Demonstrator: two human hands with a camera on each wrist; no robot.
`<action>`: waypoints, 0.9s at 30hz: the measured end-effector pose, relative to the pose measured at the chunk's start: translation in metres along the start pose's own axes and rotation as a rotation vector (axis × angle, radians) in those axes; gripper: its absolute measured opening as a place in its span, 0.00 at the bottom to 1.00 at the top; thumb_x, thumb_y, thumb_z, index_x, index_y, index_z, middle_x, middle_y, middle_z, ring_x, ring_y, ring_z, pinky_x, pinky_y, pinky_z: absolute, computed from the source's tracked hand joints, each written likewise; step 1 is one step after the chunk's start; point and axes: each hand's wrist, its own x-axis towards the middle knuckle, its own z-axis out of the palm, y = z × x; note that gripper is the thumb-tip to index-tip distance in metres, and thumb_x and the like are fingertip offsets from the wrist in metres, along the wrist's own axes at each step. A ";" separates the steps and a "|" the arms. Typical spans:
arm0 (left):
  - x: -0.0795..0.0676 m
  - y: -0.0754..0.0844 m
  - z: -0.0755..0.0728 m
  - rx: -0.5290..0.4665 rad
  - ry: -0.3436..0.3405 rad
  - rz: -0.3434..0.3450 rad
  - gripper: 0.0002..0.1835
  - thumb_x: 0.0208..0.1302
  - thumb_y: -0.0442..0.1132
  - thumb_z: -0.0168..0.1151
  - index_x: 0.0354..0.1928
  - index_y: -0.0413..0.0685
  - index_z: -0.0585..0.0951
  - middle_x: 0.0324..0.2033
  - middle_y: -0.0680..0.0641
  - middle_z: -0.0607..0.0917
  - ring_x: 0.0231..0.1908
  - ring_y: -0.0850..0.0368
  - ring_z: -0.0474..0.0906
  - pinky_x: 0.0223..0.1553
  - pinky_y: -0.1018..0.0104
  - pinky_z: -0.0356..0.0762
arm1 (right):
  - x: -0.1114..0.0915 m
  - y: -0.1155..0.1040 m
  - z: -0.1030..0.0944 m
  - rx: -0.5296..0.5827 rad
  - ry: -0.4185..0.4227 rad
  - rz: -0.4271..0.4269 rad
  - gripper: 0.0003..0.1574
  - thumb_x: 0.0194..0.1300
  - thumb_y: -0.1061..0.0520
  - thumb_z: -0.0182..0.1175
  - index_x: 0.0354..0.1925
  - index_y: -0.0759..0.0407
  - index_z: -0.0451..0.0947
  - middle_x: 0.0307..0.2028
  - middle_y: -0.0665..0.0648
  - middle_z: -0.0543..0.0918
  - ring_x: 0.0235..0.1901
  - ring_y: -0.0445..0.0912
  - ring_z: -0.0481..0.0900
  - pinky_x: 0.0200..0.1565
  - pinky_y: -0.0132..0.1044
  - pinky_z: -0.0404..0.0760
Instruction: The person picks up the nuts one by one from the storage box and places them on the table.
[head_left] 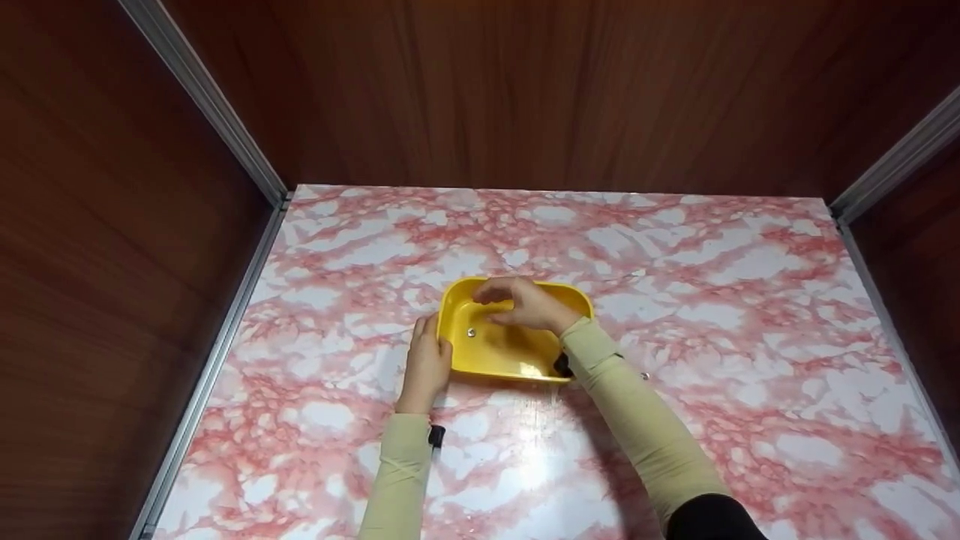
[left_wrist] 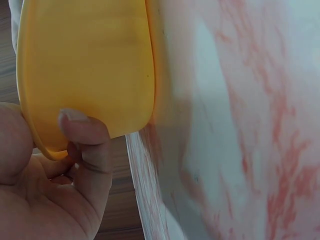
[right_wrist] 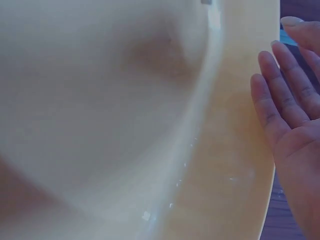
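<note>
A yellow plastic tub point(head_left: 517, 364) with rounded corners stands on the table in the head view. My left hand point(head_left: 427, 358) grips its left rim; in the left wrist view a finger presses the outside wall of the tub point(left_wrist: 90, 55) and the hand point(left_wrist: 55, 195) curls round the edge. Over the tub's inside hovers my right hand point(head_left: 526, 302), fingers relaxed and holding nothing. The right wrist view shows that hand point(right_wrist: 295, 110) with fingers nearly straight by the tub's wall point(right_wrist: 230, 115). A small shiny metal piece point(head_left: 471, 332) lies on the tub's floor, its kind too small to tell.
Another small shiny piece point(head_left: 645, 376) lies on the red-and-white marbled table point(head_left: 750, 405), right of the tub. Dark wood panels point(head_left: 480, 97) enclose the table at the back and both sides, with grey metal strips point(head_left: 225, 330) along the edges.
</note>
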 end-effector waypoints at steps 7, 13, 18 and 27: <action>0.000 0.001 -0.001 0.004 -0.007 0.010 0.23 0.62 0.24 0.51 0.60 0.31 0.71 0.51 0.38 0.73 0.50 0.45 0.72 0.56 0.54 0.69 | 0.004 0.004 0.007 -0.024 -0.016 0.012 0.23 0.56 0.74 0.62 0.52 0.73 0.74 0.50 0.70 0.78 0.53 0.61 0.75 0.57 0.48 0.71; 0.001 0.001 -0.001 0.001 -0.020 -0.011 0.23 0.62 0.25 0.51 0.60 0.32 0.71 0.51 0.39 0.73 0.51 0.45 0.73 0.56 0.54 0.69 | 0.005 0.002 0.010 -0.020 -0.052 0.006 0.22 0.57 0.74 0.62 0.51 0.75 0.74 0.50 0.71 0.78 0.53 0.63 0.74 0.58 0.50 0.70; 0.001 0.001 -0.001 0.002 -0.027 -0.010 0.22 0.63 0.25 0.51 0.60 0.32 0.70 0.51 0.38 0.73 0.51 0.45 0.73 0.56 0.54 0.69 | 0.007 0.004 0.013 -0.030 -0.078 0.005 0.21 0.56 0.74 0.62 0.50 0.75 0.74 0.49 0.71 0.78 0.52 0.63 0.75 0.56 0.53 0.71; 0.001 0.000 -0.001 0.016 -0.047 -0.028 0.23 0.64 0.27 0.50 0.62 0.32 0.69 0.52 0.40 0.72 0.51 0.45 0.73 0.54 0.54 0.71 | 0.012 0.009 0.017 -0.113 -0.116 0.011 0.22 0.55 0.73 0.64 0.50 0.74 0.75 0.48 0.67 0.80 0.50 0.57 0.77 0.54 0.43 0.75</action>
